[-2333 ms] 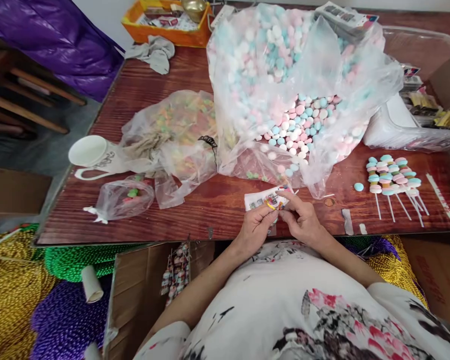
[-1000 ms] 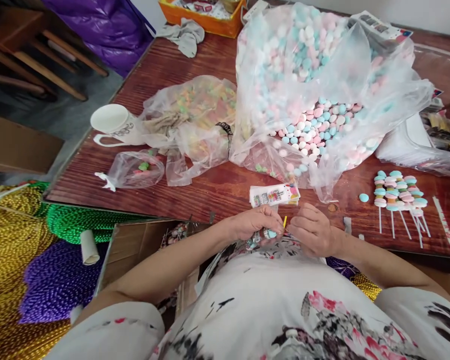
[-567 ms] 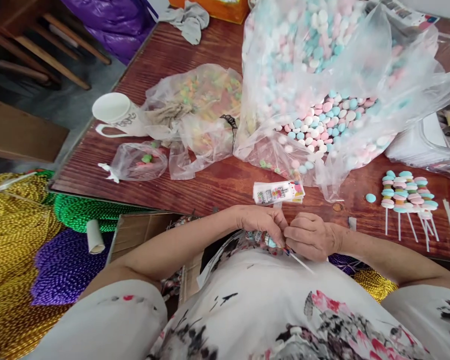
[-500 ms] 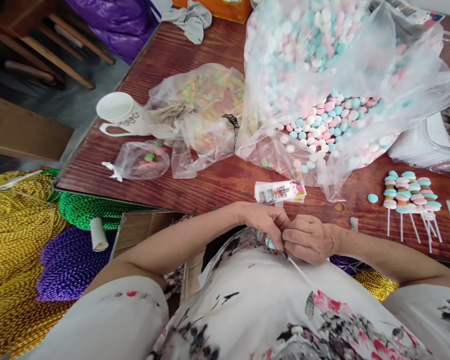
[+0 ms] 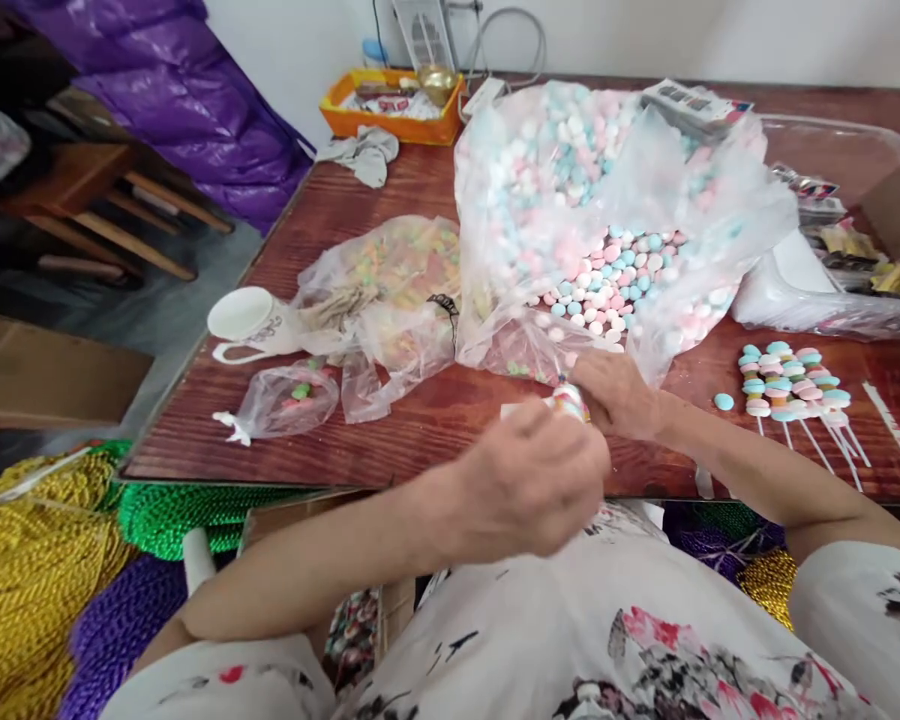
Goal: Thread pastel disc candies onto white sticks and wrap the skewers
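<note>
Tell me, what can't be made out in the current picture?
All in the head view:
Small colourful item: lower part hidden by the left grip.
Left grip: motion-blurred, so its fingers are indistinct.
Right grip: fingertips hidden or blurred; contact with the item unclear.
White paper: largely hidden behind the left grip.
Cup: dark marking too small to read.
Clear bin: cut off by the right edge.

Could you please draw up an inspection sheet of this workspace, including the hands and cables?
Surface: red-brown table, thin strip at right.
Work items: small colourful thing, partly hidden; candy sticks and loose blue candy; open plastic bag of candies.
Clutter: mug, crumpled grey cloth, orange tray.
Hands: left hand blurred, right hand close beyond it; grip unclear.
Cables: grey cable looping by the back wall.
Surroundings: purple bag, wooden stool and gold strands, left of the table.
</note>
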`<state>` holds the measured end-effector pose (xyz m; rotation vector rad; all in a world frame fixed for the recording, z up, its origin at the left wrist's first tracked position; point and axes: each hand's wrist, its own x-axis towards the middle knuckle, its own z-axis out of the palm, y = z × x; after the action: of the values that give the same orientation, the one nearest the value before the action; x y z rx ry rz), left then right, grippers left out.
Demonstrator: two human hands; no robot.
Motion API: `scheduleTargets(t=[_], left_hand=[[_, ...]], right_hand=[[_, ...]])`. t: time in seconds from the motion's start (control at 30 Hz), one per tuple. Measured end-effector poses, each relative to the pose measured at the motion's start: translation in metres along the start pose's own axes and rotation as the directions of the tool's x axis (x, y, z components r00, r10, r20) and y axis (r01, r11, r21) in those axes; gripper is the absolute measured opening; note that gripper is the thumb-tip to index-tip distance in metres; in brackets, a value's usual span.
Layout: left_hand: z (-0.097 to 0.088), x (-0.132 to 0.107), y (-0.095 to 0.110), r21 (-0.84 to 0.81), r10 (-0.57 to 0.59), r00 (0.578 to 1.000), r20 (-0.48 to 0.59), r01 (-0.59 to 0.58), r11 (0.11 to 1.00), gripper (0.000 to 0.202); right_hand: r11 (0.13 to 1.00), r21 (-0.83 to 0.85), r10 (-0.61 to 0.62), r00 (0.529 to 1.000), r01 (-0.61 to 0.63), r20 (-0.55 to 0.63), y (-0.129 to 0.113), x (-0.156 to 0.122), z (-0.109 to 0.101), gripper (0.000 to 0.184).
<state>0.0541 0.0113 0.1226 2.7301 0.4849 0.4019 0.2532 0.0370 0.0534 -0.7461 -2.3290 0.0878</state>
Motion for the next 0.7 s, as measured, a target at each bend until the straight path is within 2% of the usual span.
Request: scheduleTargets(t=[0.03,0.07,0.13,0.17,0.2,0.27,0.3,0.33,0.37,0.4,0.43,0.5,0.53,0.57,0.63,0.7], left_hand=[[0.014,-0.001,0.001,-0.008,0.048,0.997,0.066,-0.047,0.999,0.02],[0.027,-0.002,-0.005,-0.019,0.009,0.994,0.108,-0.007,1.0,0.018],[0.045,-0.006,-0.027,-0.11,-0.213,0.973,0.089,0.222,0.969,0.012],[0.049,-0.008,-0.04,-0.221,-0.318,0.948,0.025,0.316,0.923,0.012],[0.049,-0.01,-0.05,-0.356,-0.407,0.911,-0.058,0.362,0.861,0.015],[0.045,-0.016,-0.061,-0.589,-0.541,0.81,-0.226,0.328,0.739,0.022],[0.043,-0.019,-0.062,-0.668,-0.597,0.75,-0.287,0.29,0.685,0.023],[0.043,-0.022,-0.059,-0.735,-0.654,0.689,-0.312,0.261,0.626,0.025],[0.045,-0.024,-0.055,-0.804,-0.714,0.637,-0.289,0.243,0.542,0.031],[0.049,-0.027,-0.051,-0.875,-0.77,0.598,-0.221,0.228,0.427,0.039],[0.054,-0.03,-0.046,-0.935,-0.808,0.578,-0.115,0.211,0.284,0.047],[0.065,-0.036,-0.039,-0.983,-0.784,0.608,0.128,0.182,-0.02,0.051],[0.069,-0.04,-0.036,-0.977,-0.743,0.636,0.208,0.167,-0.131,0.049],[0.073,-0.044,-0.034,-0.967,-0.705,0.663,0.251,0.148,-0.206,0.047],[0.076,-0.051,-0.031,-0.953,-0.663,0.696,0.276,0.111,-0.28,0.044],[0.077,-0.056,-0.028,-0.955,-0.658,0.703,0.27,0.109,-0.275,0.044]], right_hand=[[0.99,0.106,0.095,0.994,-0.088,-0.057,0.002,0.005,-0.002,0.025],[0.957,0.235,0.195,0.978,-0.171,-0.08,0.0,0.01,-0.004,0.022],[0.816,0.497,0.344,0.939,-0.295,-0.007,-0.012,0.014,-0.004,0.018],[0.725,0.598,0.378,0.923,-0.343,0.07,-0.02,0.014,0.0,0.017],[0.641,0.664,0.395,0.907,-0.384,0.143,-0.028,0.013,0.005,0.017],[0.545,0.71,0.438,0.874,-0.446,0.212,-0.036,0.008,0.019,0.02],[0.55,0.698,0.469,0.861,-0.459,0.197,-0.037,0.006,0.026,0.021],[0.592,0.665,0.487,0.86,-0.455,0.153,-0.035,0.004,0.032,0.022],[0.669,0.61,0.48,0.874,-0.424,0.082,-0.033,0.002,0.037,0.021],[0.766,0.528,0.433,0.901,-0.366,-0.004,-0.029,0.002,0.041,0.02],[0.861,0.423,0.346,0.935,-0.282,-0.081,-0.026,0.002,0.044,0.018],[0.979,0.179,0.123,0.979,-0.093,-0.164,-0.021,0.002,0.049,0.016],[0.997,0.072,0.031,0.985,-0.019,-0.171,-0.019,0.002,0.05,0.016],[0.999,-0.011,-0.031,0.986,0.03,-0.164,-0.018,0.002,0.052,0.017],[0.992,-0.101,-0.086,0.986,0.072,-0.143,-0.017,0.001,0.056,0.018],[0.988,-0.133,-0.1,0.986,0.082,-0.134,-0.017,0.0,0.06,0.019]])
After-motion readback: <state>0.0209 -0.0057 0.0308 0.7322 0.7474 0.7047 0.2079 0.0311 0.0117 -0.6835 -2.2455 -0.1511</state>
